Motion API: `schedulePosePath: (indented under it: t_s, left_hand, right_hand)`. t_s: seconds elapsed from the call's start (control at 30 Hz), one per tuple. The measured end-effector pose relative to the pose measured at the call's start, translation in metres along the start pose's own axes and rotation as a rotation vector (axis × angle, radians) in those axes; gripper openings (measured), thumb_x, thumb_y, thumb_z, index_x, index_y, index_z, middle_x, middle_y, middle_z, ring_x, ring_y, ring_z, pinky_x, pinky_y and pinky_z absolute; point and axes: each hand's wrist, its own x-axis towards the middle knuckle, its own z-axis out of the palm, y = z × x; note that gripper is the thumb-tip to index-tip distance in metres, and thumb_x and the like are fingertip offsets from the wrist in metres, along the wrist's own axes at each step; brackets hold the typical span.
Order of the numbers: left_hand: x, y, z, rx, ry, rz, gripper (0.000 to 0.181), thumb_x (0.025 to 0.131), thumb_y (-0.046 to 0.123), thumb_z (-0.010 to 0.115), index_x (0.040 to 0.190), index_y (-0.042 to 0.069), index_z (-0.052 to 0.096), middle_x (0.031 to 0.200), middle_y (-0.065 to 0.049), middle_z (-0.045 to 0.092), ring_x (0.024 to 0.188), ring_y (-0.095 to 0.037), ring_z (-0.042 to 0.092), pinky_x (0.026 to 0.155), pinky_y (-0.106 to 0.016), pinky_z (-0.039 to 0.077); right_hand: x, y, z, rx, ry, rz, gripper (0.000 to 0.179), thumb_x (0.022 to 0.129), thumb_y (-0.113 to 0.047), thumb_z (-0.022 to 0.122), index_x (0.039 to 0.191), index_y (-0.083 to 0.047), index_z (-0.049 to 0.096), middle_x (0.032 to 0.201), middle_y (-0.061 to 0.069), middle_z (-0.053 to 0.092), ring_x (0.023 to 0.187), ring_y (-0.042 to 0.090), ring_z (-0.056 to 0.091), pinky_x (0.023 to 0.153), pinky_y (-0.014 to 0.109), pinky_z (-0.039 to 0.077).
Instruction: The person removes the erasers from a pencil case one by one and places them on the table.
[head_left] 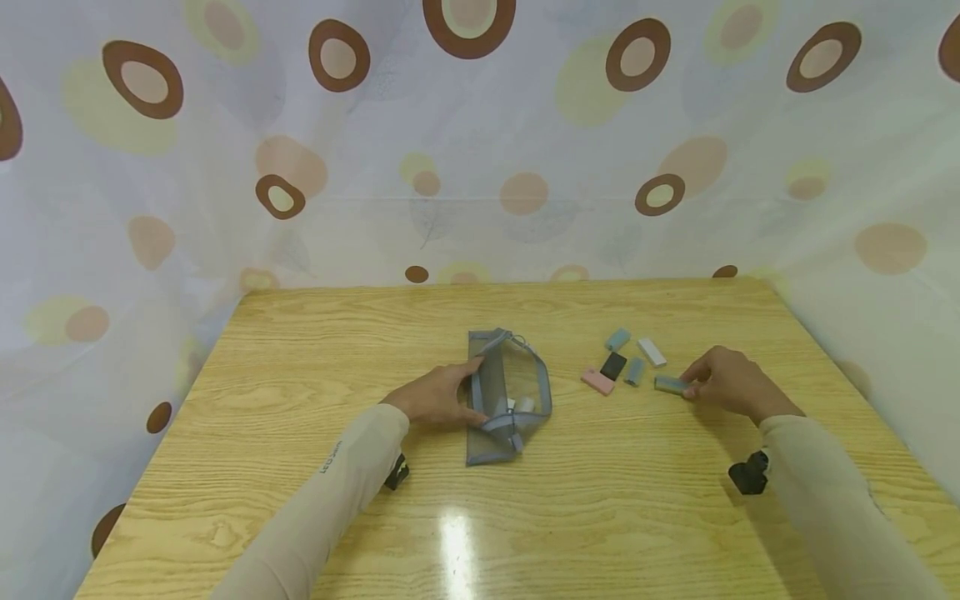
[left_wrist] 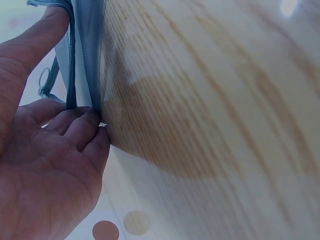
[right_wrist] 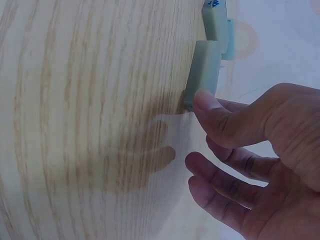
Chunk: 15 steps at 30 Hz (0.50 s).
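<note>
A grey mesh zipper pouch point(head_left: 491, 383) lies on the table with its mouth spread apart. My left hand point(head_left: 435, 395) grips its near-left edge, thumb and fingers set apart along the zipper; in the left wrist view the fingers curl at the zipper edge point(left_wrist: 71, 60). Some whitish pieces point(head_left: 527, 406) show inside the pouch. Farther right, my right hand point(head_left: 731, 383) pinches one end of a grey-green block point(head_left: 667, 384) that looks like an eraser. Seen from the right wrist, the thumb presses the block point(right_wrist: 204, 70), while the other fingers are loosely bent.
Between the pouch and my right hand lie a pink block point(head_left: 597, 382), a black block point(head_left: 613, 366), a white block point(head_left: 652, 352), a blue-green block point(head_left: 618, 339) and a grey-green block point(head_left: 635, 372). A patterned curtain point(head_left: 480, 233) borders the wooden table point(head_left: 337, 333).
</note>
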Motion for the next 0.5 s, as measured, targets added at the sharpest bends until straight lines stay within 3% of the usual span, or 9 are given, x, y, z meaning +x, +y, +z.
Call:
schedulePosePath:
  t_s: [0.23,0.5]
  left_hand:
    - [0.0003,0.0004,-0.0003,-0.004,0.001,0.002,0.099,0.079,0.037,0.076,0.152,0.011,0.015,0.152,-0.011,0.028,0.138,-0.023,0.029,0.11,-0.037,0.03]
    - [-0.0013,0.0009,-0.0006,-0.003,0.005,0.007,0.099,0.079,0.038,0.076,0.152,0.01,0.015,0.152,-0.011,0.028,0.137,-0.024,0.031,0.11,-0.038,0.031]
  right_hand:
    - [-0.0023,0.0004,0.0003,-0.004,0.017,-0.017,0.026,0.086,-0.015,0.068,0.105,0.003,0.07,0.1,0.021,0.065,0.09,0.04,0.061,0.073,0.053,0.052]
    - [-0.0047,0.0013,-0.0014,0.041,-0.005,-0.034,0.032,0.088,-0.018,0.067,0.111,0.005,0.067,0.102,0.02,0.064,0.092,0.038,0.061,0.075,0.051,0.052]
